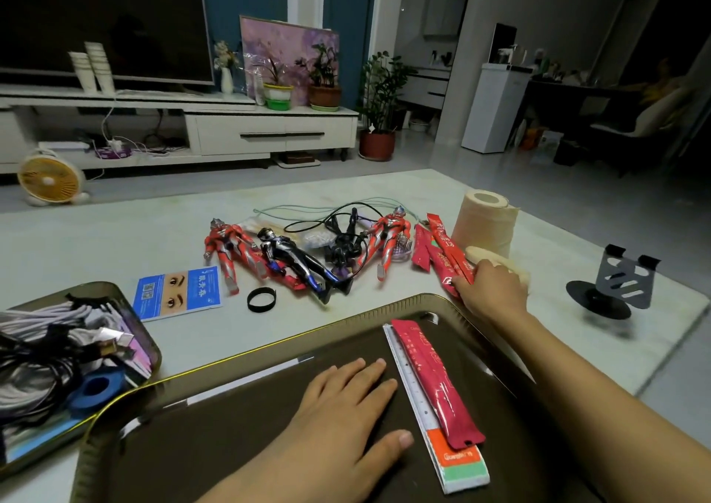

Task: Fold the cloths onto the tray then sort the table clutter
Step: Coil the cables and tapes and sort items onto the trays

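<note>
Head view. Dark brown tray (384,306) with a gold rim sits on the pale worktop (115,241) at 6 o'clock of frame.

Left hand (346,398) lies flat on the tray floor, palm down, fingers straight and slightly spread, holding nothing. At its 3 o'clock a white ruler (458,458) lies along the tray, and a single red sachet (433,379) rests lengthwise on top of it.

Right hand (492,287) is off the tray at the tray's 1 o'clock, back of hand up. Its fingertips are on the near ends of a bundle of red sachets (446,250) on the worktop; cannot tell whether it pinches or only touches them. Toilet-paper roll (486,221) stands upright at 12 o'clock of that hand.

Three toy figures (296,260) lie at 12 o'clock of the tray, with a tangled black cable (346,233) among them. Black band (261,299) lies at 11 o'clock and a blue printed card (177,291) at 10 o'clock.

Second tray (150,337) at 9 o'clock holds coiled cables (38,368) and a blue tape roll (96,387). Black phone stand (615,287) stands at 3 o'clock of the right hand, well apart.
</note>
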`<state>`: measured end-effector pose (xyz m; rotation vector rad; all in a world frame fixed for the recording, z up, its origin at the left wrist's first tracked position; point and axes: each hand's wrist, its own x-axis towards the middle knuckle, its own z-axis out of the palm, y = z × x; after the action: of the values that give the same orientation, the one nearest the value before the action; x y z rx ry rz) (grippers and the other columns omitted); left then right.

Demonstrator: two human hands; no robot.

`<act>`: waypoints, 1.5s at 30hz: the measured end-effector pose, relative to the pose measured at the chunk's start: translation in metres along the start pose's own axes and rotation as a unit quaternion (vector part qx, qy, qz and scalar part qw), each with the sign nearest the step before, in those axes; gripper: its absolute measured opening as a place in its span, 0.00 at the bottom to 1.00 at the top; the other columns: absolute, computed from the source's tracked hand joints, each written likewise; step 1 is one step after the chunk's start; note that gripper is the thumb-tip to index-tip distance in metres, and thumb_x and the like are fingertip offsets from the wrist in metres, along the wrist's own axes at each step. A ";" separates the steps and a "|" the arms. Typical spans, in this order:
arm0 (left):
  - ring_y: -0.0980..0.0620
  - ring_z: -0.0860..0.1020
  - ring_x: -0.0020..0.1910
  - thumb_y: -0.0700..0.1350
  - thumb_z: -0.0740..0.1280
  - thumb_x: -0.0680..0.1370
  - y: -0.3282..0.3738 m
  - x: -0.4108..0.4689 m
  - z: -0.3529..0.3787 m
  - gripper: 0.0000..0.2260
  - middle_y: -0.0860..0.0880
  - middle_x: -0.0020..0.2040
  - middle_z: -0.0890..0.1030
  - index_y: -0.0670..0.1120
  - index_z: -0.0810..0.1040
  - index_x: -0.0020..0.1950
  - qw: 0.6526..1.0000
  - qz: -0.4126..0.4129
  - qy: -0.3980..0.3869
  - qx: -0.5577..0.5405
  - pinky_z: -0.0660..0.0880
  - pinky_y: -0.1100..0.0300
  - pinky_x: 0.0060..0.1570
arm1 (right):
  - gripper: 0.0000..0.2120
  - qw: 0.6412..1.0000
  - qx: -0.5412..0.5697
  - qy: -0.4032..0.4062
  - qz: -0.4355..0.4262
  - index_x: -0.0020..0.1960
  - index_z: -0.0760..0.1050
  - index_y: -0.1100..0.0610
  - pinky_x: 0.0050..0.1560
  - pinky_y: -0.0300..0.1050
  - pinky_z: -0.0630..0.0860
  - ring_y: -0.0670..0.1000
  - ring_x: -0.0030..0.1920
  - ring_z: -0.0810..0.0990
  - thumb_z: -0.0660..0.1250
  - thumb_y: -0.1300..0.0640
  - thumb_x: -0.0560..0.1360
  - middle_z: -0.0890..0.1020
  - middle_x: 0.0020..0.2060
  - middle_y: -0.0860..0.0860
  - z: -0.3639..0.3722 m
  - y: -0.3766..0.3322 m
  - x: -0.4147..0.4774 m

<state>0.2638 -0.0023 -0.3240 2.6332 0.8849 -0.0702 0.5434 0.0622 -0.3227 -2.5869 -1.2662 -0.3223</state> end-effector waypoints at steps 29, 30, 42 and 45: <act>0.61 0.43 0.75 0.52 0.47 0.83 0.003 -0.004 -0.001 0.21 0.57 0.77 0.47 0.52 0.54 0.76 0.997 0.007 0.071 -0.018 0.38 0.64 0.70 | 0.29 0.928 0.126 -0.157 -0.314 0.73 0.63 0.46 0.69 0.37 0.52 0.50 0.74 0.57 0.47 0.39 0.74 0.58 0.75 0.51 -0.042 -0.026 -0.153; 0.60 0.43 0.75 0.52 0.48 0.83 0.003 -0.004 -0.001 0.21 0.56 0.77 0.47 0.52 0.55 0.76 0.998 0.002 0.068 -0.015 0.38 0.65 0.70 | 0.30 0.933 0.082 -0.114 -0.330 0.72 0.65 0.47 0.69 0.41 0.57 0.52 0.73 0.62 0.44 0.39 0.75 0.61 0.74 0.53 -0.037 -0.022 -0.156; 0.59 0.44 0.75 0.54 0.49 0.82 0.004 -0.006 0.000 0.22 0.55 0.77 0.49 0.52 0.55 0.76 0.997 0.000 0.070 -0.014 0.38 0.63 0.70 | 0.15 0.969 0.237 -0.026 -0.068 0.62 0.75 0.59 0.56 0.48 0.70 0.58 0.59 0.75 0.59 0.60 0.76 0.77 0.60 0.59 -0.037 -0.032 -0.032; 0.59 0.44 0.75 0.54 0.50 0.82 0.005 -0.008 -0.001 0.21 0.55 0.77 0.49 0.52 0.56 0.76 0.997 0.007 0.077 -0.021 0.38 0.65 0.69 | 0.21 0.979 0.164 -0.123 -0.018 0.65 0.69 0.59 0.59 0.50 0.68 0.62 0.62 0.70 0.63 0.53 0.75 0.70 0.64 0.63 -0.015 -0.038 -0.001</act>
<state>0.2603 -0.0102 -0.3202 2.6322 0.9067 0.1548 0.5113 0.0788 -0.3046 -2.3731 -1.3180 0.1945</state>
